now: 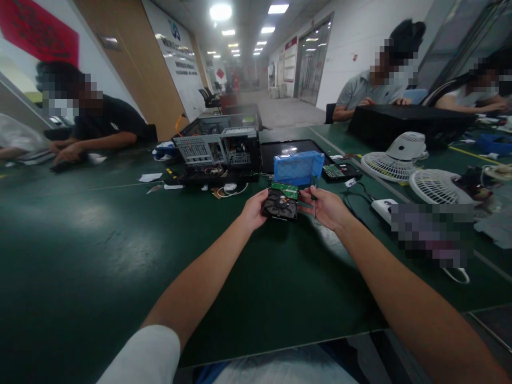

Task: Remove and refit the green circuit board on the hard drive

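Clearly the left hand [254, 209] clasps the left edge of a black rectangular hard drive [280, 207], fingers curled round it; the right hand [326, 208] pinches a slim metal screwdriver [313, 207], fingertips touching the drive's right side; a green circuit board [285, 190] sits askew at the drive's far edge, seemingly loosened but not fully parted; just beyond lies a blue plastic tray [298, 167]; farther left, an open grey metal computer case [218, 146] stands on the dark green table [100, 240].

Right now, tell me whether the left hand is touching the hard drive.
Touching. The head view shows the left hand gripping the hard drive at its left edge, no gap; the right hand holds a screwdriver.
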A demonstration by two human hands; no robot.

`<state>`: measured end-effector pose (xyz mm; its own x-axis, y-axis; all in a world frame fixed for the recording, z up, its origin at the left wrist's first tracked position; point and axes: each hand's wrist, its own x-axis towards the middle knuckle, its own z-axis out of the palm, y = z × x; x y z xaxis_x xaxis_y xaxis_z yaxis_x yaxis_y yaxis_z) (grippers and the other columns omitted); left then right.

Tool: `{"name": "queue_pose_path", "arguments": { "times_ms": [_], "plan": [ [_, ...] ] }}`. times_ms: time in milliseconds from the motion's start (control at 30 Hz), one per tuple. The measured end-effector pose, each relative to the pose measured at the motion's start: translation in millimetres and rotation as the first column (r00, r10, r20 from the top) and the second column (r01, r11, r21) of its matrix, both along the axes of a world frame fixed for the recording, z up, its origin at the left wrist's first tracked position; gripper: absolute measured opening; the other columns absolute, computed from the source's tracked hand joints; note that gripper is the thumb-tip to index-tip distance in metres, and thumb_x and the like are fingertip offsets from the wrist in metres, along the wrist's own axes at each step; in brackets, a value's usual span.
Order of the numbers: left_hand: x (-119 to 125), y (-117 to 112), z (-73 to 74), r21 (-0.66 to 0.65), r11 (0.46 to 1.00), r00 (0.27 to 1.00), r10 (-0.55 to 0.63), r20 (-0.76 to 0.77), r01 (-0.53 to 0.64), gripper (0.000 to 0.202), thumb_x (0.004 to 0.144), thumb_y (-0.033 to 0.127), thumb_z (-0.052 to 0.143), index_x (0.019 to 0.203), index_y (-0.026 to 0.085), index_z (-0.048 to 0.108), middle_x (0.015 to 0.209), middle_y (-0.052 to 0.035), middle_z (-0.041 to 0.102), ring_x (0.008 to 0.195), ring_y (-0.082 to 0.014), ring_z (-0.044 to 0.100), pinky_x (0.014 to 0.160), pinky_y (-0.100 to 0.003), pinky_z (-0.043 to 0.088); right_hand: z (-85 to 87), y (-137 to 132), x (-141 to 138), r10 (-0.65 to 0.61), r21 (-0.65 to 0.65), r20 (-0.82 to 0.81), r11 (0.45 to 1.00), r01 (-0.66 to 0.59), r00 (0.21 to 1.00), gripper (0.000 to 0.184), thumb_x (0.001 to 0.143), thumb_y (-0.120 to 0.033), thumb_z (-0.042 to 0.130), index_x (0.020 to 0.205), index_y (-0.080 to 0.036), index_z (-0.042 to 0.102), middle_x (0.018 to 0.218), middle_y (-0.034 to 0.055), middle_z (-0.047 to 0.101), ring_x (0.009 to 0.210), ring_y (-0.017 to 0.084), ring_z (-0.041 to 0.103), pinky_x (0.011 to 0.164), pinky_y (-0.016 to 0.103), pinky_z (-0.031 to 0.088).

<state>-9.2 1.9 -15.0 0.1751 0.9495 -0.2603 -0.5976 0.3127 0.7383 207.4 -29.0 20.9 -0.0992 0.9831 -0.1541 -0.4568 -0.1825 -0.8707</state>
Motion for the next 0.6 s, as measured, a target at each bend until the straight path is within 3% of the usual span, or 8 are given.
{"name": "queue_pose_path", "arguments": {
  "times_ms": [167,400,600],
  "plan": [
    [5,-8,2.1,-0.065,0.994,0.987,-0.08,0.138,0.09,0.03,0.096,0.033,0.055,0.115,0.013,0.066,0.114,-0.0138,0.074,0.106,-0.0271,0.071,0.097,-0.044,0.057,1.8,-4,-5,-0.01,0.028,0.038,1.0,0.009,0.999,0.01,0.096,-0.03,0.062,0.088,-0.024,0.059,0.099,0.0055,0.072,0.104,0.022,0.067,0.091,0.044,0.06],
    [-1,-29,9.7,0.001,0.948,0.918,-0.309,0.25,0.319,0.065,0.097,0.064,0.039,0.137,0.015,0.055,0.132,-0.0186,0.064,0.126,-0.0369,0.06,0.102,-0.062,0.048,8.7,-6,-5,0.062,0.06,-0.008,0.996,-0.061,0.998,0.014,0.098,-0.032,0.057,0.088,-0.023,0.061,0.107,0.006,0.074,0.117,0.022,0.064,0.097,0.044,0.057],
    [-3,-42,19.8,0.119,0.912,0.845,-0.408,0.347,0.392,0.079,0.094,0.069,0.036,0.143,0.009,0.047,0.137,-0.0254,0.059,0.134,-0.0421,0.051,0.108,-0.067,0.038,9.7,-6,-3,0.116,0.049,-0.031,0.992,-0.114,0.993,0.018,0.1,-0.034,0.054,0.088,-0.024,0.062,0.112,0.0067,0.074,0.125,0.022,0.061,0.104,0.044,0.055]
  ]
}}
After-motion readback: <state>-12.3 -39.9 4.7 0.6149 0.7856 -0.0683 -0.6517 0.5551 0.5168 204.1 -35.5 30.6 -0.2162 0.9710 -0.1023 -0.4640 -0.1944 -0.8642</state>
